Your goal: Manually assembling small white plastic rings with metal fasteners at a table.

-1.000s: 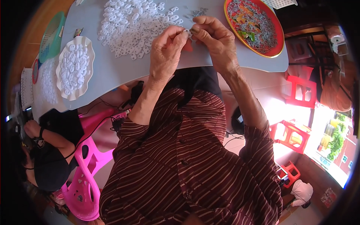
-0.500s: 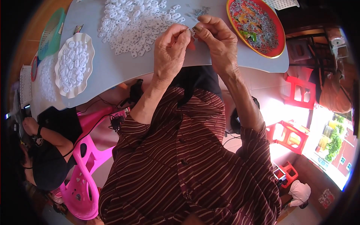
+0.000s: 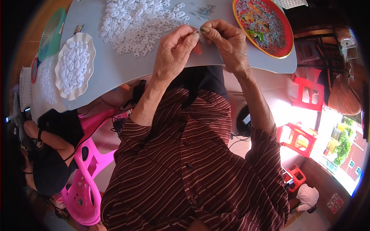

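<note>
Above the table's near edge, my left hand (image 3: 173, 52) and my right hand (image 3: 228, 44) meet with pinched fingertips. A bit of white, apparently a small white plastic piece, shows at my left thumb and finger. What the right fingertips pinch is too small to make out. Beyond my left hand spreads a heap of white oval plastic pieces with holes (image 3: 135, 32). Small grey metal pins (image 3: 204, 11) lie loose just past my hands. To the right, a red round tray with a gold rim (image 3: 288, 50) holds many more pins.
A scalloped white dish (image 3: 91, 63) of white pieces stands on the grey table (image 3: 111, 73) at left, near a green basket (image 3: 58, 23). Another person's arm (image 3: 58, 142) is at lower left by a pink chair (image 3: 86, 184). Red stools (image 3: 308, 94) stand at right.
My hands have shifted slightly, the right one a little right and down, the left one a little left. Their fingertips stay together in a pinch.
</note>
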`<state>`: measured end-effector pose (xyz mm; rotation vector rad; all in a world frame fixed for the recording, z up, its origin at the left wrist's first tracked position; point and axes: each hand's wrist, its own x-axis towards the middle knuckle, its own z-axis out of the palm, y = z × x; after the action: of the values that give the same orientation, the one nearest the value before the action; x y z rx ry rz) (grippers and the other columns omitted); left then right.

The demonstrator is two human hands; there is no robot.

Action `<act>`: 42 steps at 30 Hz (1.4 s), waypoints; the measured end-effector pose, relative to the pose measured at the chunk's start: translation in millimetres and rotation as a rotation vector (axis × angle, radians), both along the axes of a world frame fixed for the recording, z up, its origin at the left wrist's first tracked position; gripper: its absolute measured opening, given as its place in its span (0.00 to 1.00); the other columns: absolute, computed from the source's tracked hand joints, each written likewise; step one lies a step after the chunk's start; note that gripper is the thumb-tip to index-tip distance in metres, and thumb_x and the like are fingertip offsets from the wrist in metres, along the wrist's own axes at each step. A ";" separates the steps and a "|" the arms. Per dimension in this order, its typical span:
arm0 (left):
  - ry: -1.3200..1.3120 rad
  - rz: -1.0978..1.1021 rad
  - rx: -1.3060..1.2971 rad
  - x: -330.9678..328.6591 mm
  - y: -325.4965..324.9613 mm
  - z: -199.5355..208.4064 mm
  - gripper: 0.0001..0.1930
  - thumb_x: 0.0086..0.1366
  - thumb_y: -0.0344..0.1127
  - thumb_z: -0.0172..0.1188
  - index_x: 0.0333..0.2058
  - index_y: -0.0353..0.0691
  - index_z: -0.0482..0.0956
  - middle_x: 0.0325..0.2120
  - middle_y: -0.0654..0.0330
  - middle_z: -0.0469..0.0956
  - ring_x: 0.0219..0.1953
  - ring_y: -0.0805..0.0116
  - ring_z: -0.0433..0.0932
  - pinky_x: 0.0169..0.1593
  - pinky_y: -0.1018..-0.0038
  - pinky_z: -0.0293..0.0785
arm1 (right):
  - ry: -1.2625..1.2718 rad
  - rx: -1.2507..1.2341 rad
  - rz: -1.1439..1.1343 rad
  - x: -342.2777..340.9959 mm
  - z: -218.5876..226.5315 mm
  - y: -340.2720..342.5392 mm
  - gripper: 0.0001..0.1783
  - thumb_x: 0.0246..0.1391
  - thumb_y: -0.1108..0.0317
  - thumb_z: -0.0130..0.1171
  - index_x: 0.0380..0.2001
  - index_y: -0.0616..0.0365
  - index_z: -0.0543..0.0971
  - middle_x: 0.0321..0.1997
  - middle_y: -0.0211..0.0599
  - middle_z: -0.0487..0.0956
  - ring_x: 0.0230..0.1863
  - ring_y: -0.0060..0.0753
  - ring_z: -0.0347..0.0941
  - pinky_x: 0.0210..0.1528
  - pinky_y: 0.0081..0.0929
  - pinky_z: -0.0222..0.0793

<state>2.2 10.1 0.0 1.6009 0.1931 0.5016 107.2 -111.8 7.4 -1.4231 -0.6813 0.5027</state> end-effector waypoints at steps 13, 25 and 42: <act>-0.058 0.084 -0.005 2.5 -5.1 -2.4 0.07 0.63 0.33 0.54 0.30 0.36 0.75 0.17 0.67 0.73 0.22 0.82 0.68 0.27 0.83 0.65 | -0.081 -0.163 -0.047 -2.0 4.9 4.8 0.14 0.53 0.61 0.60 0.28 0.63 0.79 0.21 0.27 0.76 0.23 0.13 0.65 0.25 0.16 0.62; -0.040 -0.069 -0.110 -2.0 2.5 -6.1 0.07 0.62 0.33 0.54 0.30 0.35 0.75 0.19 0.67 0.73 0.24 0.82 0.70 0.28 0.86 0.64 | -0.135 -0.146 0.084 0.9 12.0 -1.2 0.12 0.54 0.62 0.59 0.30 0.63 0.79 0.21 0.26 0.76 0.24 0.13 0.67 0.27 0.16 0.64; -0.019 -0.004 -0.101 -2.3 0.1 -2.4 0.09 0.63 0.36 0.53 0.30 0.36 0.76 0.18 0.66 0.74 0.22 0.82 0.71 0.27 0.85 0.64 | -0.087 -0.143 0.099 1.3 11.3 -3.2 0.13 0.54 0.60 0.59 0.32 0.61 0.79 0.23 0.26 0.76 0.25 0.13 0.67 0.29 0.16 0.65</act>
<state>-0.1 10.2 -2.4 1.4975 0.1978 0.4958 108.5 -115.0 18.7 -1.5579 -0.8013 0.5788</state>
